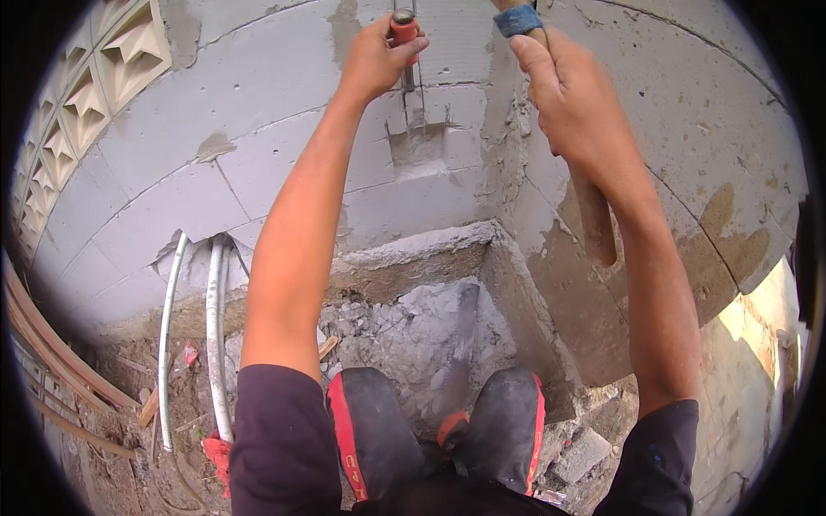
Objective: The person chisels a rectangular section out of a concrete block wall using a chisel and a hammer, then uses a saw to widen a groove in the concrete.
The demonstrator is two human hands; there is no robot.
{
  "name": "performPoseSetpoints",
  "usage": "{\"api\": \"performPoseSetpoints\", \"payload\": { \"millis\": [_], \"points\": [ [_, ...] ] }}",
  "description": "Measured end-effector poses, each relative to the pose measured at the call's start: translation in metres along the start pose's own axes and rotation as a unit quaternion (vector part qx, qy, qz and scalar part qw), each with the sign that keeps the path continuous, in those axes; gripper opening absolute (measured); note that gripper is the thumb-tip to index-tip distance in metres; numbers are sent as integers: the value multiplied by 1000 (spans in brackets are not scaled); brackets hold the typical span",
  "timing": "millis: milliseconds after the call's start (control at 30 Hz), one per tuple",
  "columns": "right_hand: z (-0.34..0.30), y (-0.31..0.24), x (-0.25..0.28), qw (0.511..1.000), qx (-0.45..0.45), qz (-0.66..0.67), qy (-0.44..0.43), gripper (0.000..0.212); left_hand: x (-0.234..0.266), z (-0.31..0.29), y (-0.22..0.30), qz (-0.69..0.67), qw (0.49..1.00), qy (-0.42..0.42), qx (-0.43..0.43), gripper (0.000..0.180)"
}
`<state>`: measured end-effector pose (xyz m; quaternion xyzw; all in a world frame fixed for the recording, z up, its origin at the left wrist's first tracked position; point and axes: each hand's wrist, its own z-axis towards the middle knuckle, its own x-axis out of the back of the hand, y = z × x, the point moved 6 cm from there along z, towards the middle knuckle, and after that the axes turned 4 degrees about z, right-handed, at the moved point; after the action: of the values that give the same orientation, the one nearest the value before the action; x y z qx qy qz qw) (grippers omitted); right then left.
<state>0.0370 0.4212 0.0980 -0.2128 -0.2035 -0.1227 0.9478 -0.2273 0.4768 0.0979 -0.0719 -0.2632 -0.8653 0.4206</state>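
Note:
High at the centre, my left hand (376,62) is closed around the red handle of a chisel (403,31) with a metal cap on its end. The shaft runs down against the light grey block wall (297,155), along narrow vertical cut lines. Below the shaft lies a square recess (418,150) in the wall. My right hand (585,107), raised to the right, grips the wooden handle of a hammer (594,225). Blue wrapping circles the handle above my fist. Its head lies outside the view.
A rough wall (680,129) meets the block wall at right. White pipes (216,335) rise into a broken hole at left. Rubble (387,331) and a low concrete ledge (413,248) lie below. My knees (379,421) are bent. Patterned vent blocks (129,52) stand upper left.

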Motion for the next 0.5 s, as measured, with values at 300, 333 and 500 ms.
{"api": "performPoseSetpoints", "payload": {
  "millis": [300, 333, 500],
  "points": [
    [17, 8, -12, 996, -31, -38, -70, 37, -1, -10, -13, -18, 999, -32, 34, 23],
    [7, 16, -10, 999, -21, 14, -23, 34, 1, -15, -7, -31, 999, -24, 21, 24],
    [-5, 31, 16, 991, -25, 117, 58, 30, -13, -17, 37, -39, 998, -10, -38, 25]
  ]
}}
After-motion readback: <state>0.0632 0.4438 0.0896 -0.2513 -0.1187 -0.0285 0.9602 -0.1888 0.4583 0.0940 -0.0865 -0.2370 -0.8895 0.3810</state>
